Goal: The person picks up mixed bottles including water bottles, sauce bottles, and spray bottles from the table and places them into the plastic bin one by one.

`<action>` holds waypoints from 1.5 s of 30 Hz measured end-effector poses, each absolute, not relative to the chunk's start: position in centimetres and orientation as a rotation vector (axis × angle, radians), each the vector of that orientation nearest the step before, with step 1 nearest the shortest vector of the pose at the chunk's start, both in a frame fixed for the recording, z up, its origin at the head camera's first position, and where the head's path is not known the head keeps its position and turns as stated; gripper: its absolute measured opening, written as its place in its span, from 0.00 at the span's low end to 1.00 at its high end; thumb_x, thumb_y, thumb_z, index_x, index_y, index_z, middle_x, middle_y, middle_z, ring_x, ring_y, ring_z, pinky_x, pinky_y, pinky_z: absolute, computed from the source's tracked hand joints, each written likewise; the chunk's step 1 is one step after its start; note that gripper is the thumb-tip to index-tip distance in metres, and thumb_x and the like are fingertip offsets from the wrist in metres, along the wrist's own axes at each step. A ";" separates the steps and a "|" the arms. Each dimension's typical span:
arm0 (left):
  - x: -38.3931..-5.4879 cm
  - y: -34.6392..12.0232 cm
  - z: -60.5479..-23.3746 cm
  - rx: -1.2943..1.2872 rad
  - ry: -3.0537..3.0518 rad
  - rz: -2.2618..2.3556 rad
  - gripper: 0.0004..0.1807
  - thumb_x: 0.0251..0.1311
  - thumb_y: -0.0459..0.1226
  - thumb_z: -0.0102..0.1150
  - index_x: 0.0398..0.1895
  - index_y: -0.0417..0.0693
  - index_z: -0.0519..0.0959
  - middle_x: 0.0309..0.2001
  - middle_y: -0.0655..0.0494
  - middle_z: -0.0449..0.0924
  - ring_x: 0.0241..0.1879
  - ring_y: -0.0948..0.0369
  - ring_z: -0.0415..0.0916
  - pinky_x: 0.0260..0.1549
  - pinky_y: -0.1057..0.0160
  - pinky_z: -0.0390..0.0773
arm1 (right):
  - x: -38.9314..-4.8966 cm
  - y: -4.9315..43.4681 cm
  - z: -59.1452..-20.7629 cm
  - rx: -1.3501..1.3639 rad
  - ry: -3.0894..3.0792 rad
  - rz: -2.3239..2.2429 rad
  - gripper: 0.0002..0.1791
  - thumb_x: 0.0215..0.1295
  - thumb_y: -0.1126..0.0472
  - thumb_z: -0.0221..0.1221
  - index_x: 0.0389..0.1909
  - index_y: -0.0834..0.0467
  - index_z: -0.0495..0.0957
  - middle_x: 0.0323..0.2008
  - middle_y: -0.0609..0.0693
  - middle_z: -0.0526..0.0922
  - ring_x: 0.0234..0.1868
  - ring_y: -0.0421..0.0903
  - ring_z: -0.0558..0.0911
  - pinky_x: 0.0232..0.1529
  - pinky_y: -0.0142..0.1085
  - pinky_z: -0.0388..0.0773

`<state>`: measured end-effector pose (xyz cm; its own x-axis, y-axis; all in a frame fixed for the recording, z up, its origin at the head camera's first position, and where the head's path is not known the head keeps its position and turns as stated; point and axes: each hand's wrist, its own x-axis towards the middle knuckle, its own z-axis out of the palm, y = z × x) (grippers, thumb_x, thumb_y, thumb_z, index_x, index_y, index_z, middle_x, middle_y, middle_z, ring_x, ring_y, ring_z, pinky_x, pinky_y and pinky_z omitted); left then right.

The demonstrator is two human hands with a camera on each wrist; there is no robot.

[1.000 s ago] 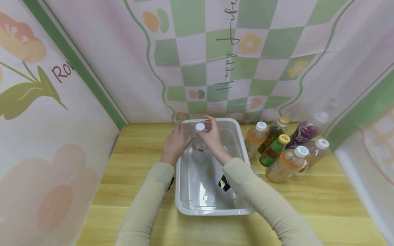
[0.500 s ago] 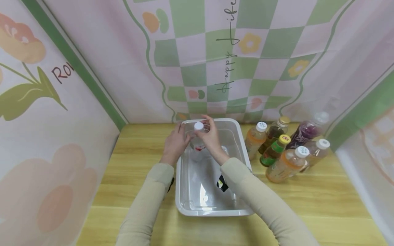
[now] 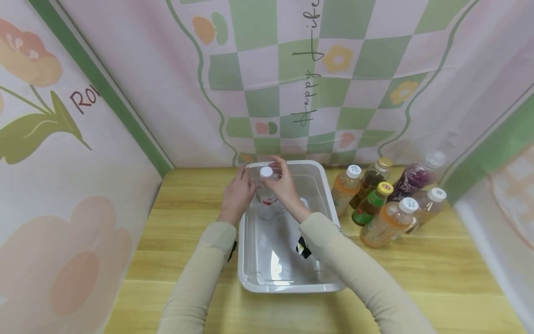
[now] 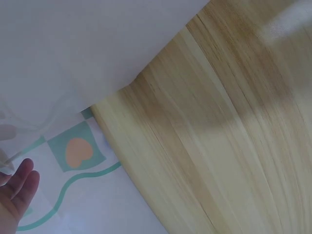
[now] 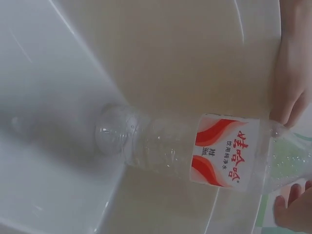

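A clear plastic water bottle [image 3: 268,199] with a white cap stands upright at the far left corner of a grey plastic tub [image 3: 292,287]. Its red and white label and its base by the tub wall show in the right wrist view. My right hand [image 3: 285,188] holds the bottle near the neck, thumb in front and fingers behind. On the bottle's other side is my left hand [image 3: 237,195], over the tub's left rim, fingers fairly straight and thumb side close to the bottle's shoulder. Only a few left fingers [image 4: 22,187] show in the left wrist view.
Several filled drink bottles stand right of the tub: orange ones [image 3: 388,227], a green-labelled one [image 3: 372,206], a dark one with a gold cap [image 3: 374,178] and a purple one [image 3: 415,181]. A printed cloth [image 3: 300,93] hangs behind the wooden table [image 3: 187,204].
The water bottle and my right hand have shifted slightly left, toward my left hand. My left hand has hardly moved, and the other bottles stay where they were.
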<state>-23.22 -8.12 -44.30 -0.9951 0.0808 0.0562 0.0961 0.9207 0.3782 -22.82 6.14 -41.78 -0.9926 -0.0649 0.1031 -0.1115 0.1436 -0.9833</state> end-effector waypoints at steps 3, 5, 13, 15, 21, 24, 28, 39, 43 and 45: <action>-23.3 -8.2 -44.3 -0.140 -3.047 -0.607 0.29 0.69 0.43 0.41 0.71 0.44 0.59 0.74 0.48 0.56 0.58 0.48 0.74 0.45 0.52 0.83 | -22.7 6.5 -41.4 0.213 -2.332 2.045 0.38 0.56 0.72 0.61 0.67 0.61 0.58 0.60 0.64 0.69 0.62 0.59 0.69 0.71 0.49 0.62; -23.3 -8.3 -44.4 -0.144 -3.035 -0.608 0.28 0.69 0.42 0.41 0.71 0.44 0.59 0.73 0.48 0.57 0.56 0.48 0.76 0.45 0.53 0.83 | -22.7 6.7 -41.0 0.237 -2.308 2.047 0.37 0.57 0.72 0.61 0.67 0.61 0.59 0.59 0.64 0.68 0.62 0.59 0.69 0.71 0.49 0.62; -23.2 -8.6 -44.7 -0.124 -3.011 -0.608 0.28 0.69 0.42 0.39 0.70 0.44 0.61 0.73 0.48 0.58 0.40 0.51 0.81 0.36 0.56 0.84 | -22.9 7.5 -38.3 0.305 -2.203 2.024 0.34 0.59 0.71 0.60 0.67 0.61 0.60 0.58 0.64 0.69 0.62 0.58 0.70 0.69 0.50 0.64; -23.2 -8.6 -44.7 -0.118 -3.012 -0.609 0.28 0.69 0.42 0.39 0.70 0.44 0.61 0.73 0.49 0.58 0.42 0.50 0.81 0.36 0.55 0.84 | -23.0 7.9 -37.3 0.327 -2.163 2.018 0.34 0.58 0.73 0.60 0.66 0.63 0.60 0.58 0.66 0.69 0.61 0.59 0.70 0.69 0.51 0.64; -23.2 -8.5 -44.9 -0.104 -3.012 -0.615 0.27 0.69 0.43 0.39 0.70 0.46 0.61 0.73 0.51 0.58 0.44 0.48 0.81 0.37 0.53 0.83 | -22.6 9.8 -33.9 0.322 -2.104 2.038 0.35 0.58 0.74 0.59 0.67 0.62 0.60 0.56 0.62 0.71 0.60 0.53 0.71 0.69 0.48 0.65; -23.2 -8.4 -45.1 -0.111 -3.000 -0.617 0.27 0.69 0.42 0.40 0.70 0.46 0.62 0.73 0.51 0.59 0.45 0.47 0.81 0.38 0.52 0.83 | -22.2 11.3 -32.6 0.279 -2.066 2.076 0.36 0.59 0.74 0.58 0.68 0.61 0.58 0.53 0.52 0.73 0.57 0.45 0.72 0.69 0.45 0.65; -23.2 -8.3 -45.1 -0.123 -2.966 -0.630 0.26 0.69 0.41 0.41 0.68 0.44 0.64 0.71 0.49 0.61 0.49 0.46 0.80 0.40 0.50 0.83 | -21.9 13.8 -31.5 0.226 -1.989 2.098 0.36 0.59 0.75 0.57 0.68 0.60 0.58 0.48 0.42 0.73 0.53 0.37 0.73 0.69 0.43 0.65; -22.9 -8.3 -44.9 -0.128 -2.909 -0.684 0.24 0.67 0.41 0.43 0.65 0.43 0.68 0.68 0.48 0.67 0.54 0.49 0.78 0.42 0.51 0.84 | -20.6 21.0 -30.5 0.129 -1.721 2.207 0.28 0.59 0.74 0.58 0.59 0.52 0.67 0.43 0.44 0.76 0.48 0.39 0.75 0.52 0.21 0.75; -22.8 -8.5 -44.9 -0.134 -2.903 -0.672 0.24 0.67 0.41 0.42 0.64 0.42 0.69 0.68 0.48 0.68 0.53 0.50 0.79 0.41 0.53 0.84 | -20.5 23.4 -30.8 0.079 -1.607 2.261 0.28 0.57 0.75 0.60 0.57 0.53 0.68 0.42 0.46 0.76 0.46 0.39 0.76 0.48 0.20 0.77; -22.8 -8.5 -44.9 -0.139 -2.903 -0.665 0.24 0.67 0.41 0.42 0.64 0.42 0.69 0.67 0.48 0.68 0.53 0.50 0.79 0.42 0.53 0.84 | -20.5 24.6 -30.9 0.034 -1.550 2.281 0.28 0.55 0.77 0.60 0.56 0.54 0.69 0.41 0.46 0.77 0.44 0.39 0.77 0.46 0.20 0.79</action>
